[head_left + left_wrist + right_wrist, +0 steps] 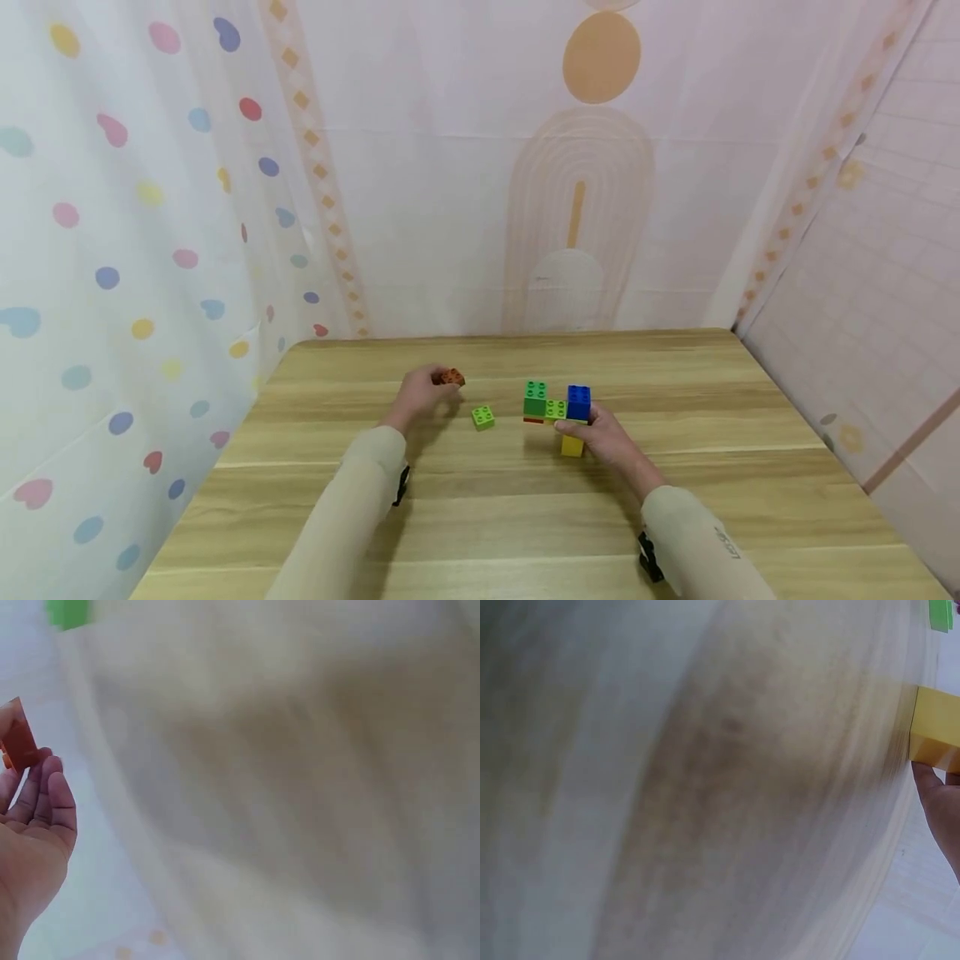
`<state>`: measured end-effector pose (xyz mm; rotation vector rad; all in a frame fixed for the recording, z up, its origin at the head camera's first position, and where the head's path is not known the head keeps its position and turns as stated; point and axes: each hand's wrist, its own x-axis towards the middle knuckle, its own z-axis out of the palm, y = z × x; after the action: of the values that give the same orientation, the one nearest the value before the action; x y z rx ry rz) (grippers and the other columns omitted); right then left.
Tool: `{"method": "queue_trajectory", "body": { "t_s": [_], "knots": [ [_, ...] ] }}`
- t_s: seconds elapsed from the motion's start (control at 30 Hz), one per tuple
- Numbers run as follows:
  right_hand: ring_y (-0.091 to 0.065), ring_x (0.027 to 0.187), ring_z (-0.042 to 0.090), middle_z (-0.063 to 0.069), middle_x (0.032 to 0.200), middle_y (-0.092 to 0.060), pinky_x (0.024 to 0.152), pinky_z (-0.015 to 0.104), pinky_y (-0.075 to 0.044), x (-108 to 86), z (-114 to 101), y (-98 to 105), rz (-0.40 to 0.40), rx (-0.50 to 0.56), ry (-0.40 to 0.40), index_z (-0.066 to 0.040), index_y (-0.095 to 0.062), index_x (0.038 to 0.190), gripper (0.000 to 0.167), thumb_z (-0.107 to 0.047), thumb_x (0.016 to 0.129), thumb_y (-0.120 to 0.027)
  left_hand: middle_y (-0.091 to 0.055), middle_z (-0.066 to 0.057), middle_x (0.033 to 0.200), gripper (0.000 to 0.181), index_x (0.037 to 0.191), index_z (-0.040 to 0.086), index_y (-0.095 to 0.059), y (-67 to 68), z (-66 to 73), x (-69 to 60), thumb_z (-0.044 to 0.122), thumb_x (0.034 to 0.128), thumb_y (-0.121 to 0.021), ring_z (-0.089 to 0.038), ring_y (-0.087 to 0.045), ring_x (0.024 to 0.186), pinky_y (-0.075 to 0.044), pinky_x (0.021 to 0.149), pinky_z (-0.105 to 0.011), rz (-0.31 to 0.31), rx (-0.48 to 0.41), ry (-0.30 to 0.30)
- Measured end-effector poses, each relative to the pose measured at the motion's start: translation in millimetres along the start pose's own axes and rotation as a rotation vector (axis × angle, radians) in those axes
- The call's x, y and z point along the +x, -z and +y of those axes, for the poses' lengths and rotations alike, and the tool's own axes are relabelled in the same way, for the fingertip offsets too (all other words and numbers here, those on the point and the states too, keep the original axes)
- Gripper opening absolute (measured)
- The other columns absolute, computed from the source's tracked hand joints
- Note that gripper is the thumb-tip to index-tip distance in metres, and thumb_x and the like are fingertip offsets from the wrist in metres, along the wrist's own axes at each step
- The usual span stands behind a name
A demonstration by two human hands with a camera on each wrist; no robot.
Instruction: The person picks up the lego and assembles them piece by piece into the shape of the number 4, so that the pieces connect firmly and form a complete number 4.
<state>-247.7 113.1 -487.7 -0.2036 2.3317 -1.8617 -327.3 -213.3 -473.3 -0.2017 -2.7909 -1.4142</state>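
My left hand (422, 390) pinches a brownish-orange toy building brick (453, 377) at the far left of the table. In the left wrist view, the orange brick (19, 745) is between the thumb and fingertips of the left hand (34, 851). A loose lime-green brick (483, 417) lies studs up between the hands. On the right, my right hand (606, 435) grips a joined brick structure: a green brick (535, 397), a blue brick (578, 402), a lower lime-green brick (555, 409) and a yellow brick (572, 447) underneath. A sliver of red shows below the green brick.
The wood-grain table (480, 533) reaches back to a patterned curtain (435, 208). Another curtain with coloured dots and hearts (165, 225) hangs on the left. A pale brick-patterned sheet (892, 275) is on the right.
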Motion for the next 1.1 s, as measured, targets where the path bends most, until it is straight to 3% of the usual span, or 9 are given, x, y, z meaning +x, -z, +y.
{"method": "queue_trajectory", "body": {
  "t_s": [0.13,0.27,0.43,0.57,0.7,0.8,0.93,1.1],
  "knots": [
    [-0.06,0.104,0.02,0.013,0.12,-0.066,0.095,0.04,-0.044,1.5,1,0,0.005,-0.004,-0.012,0.003,-0.056,0.13,0.045,-0.021,0.094,-0.071,-0.066,-0.009,0.108,0.038,0.126,0.007,-0.066,8.4,26.7,7.3,0.026,0.0937,-0.07,-0.022,-0.06,0.094,-0.05,0.079,-0.036,-0.018,-0.018,-0.061],
    [-0.059,0.104,0.02,0.012,0.12,-0.066,0.097,0.042,-0.043,2.0,2,0,0.011,-0.002,-0.024,0.002,-0.057,0.129,0.046,-0.022,0.093,-0.072,-0.065,-0.007,0.111,0.042,0.128,0.01,-0.066,9.2,64.8,9.3,0.033,0.0931,-0.071,-0.021,-0.059,0.094,-0.049,0.078,-0.036,-0.08,-0.028,-0.116],
    [-0.06,0.104,0.02,0.012,0.119,-0.066,0.097,0.041,-0.044,1.6,1,0,0.0,0.013,-0.022,0.003,-0.056,0.13,0.045,-0.021,0.094,-0.071,-0.065,-0.006,0.11,0.045,0.129,0.009,-0.065,-3.4,112.3,3.3,0.033,0.0922,-0.072,-0.021,-0.057,0.095,-0.049,0.077,-0.035,-0.189,-0.024,-0.214],
    [-0.06,0.104,0.02,0.013,0.121,-0.066,0.095,0.039,-0.045,1.4,1,1,-0.014,0.012,-0.005,0.004,-0.055,0.131,0.046,-0.02,0.095,-0.069,-0.064,-0.001,0.106,0.044,0.129,0.011,-0.066,-19.0,137.9,-2.1,0.034,0.0915,-0.072,-0.019,-0.055,0.094,-0.048,0.076,-0.033,-0.28,0.023,-0.28],
    [-0.06,0.108,0.022,0.015,0.125,-0.064,0.097,0.042,-0.044,1.4,1,1,-0.028,0.014,0.016,0.003,-0.053,0.135,0.047,-0.02,0.096,-0.068,-0.066,0.003,0.109,0.042,0.127,0.013,-0.067,-34.7,155.1,-6.9,0.033,0.0905,-0.074,-0.017,-0.058,0.095,-0.05,0.079,-0.032,-0.355,0.067,-0.315],
    [-0.06,0.11,0.022,0.016,0.126,-0.063,0.098,0.042,-0.044,1.3,1,1,-0.038,0.026,0.04,0.003,-0.052,0.136,0.047,-0.018,0.097,-0.067,-0.066,0.002,0.117,0.043,0.128,0.012,-0.066,-45.7,163.7,-8.7,0.03,0.0908,-0.074,-0.019,-0.059,0.107,-0.05,0.088,-0.033,-0.394,0.103,-0.37],
    [-0.06,0.109,0.022,0.016,0.125,-0.064,0.097,0.039,-0.044,1.3,2,2,-0.059,0.03,0.075,0.003,-0.054,0.134,0.044,-0.018,0.097,-0.066,-0.064,0.003,0.122,0.043,0.129,0.012,-0.066,-57.2,168.2,-10.1,0.03,0.0911,-0.074,-0.019,-0.055,0.118,-0.046,0.098,-0.036,-0.433,0.151,-0.419],
    [-0.059,0.112,0.021,0.014,0.127,-0.064,0.099,0.04,-0.044,1.7,4,-1,-0.084,0.018,0.097,0.001,-0.054,0.135,0.045,-0.021,0.097,-0.066,-0.065,0.006,0.115,0.039,0.125,0.013,-0.069,-63.3,166.9,-12.6,0.029,0.0909,-0.075,-0.016,-0.056,0.112,-0.046,0.096,-0.034,-0.458,0.228,-0.44]
  ]
}}
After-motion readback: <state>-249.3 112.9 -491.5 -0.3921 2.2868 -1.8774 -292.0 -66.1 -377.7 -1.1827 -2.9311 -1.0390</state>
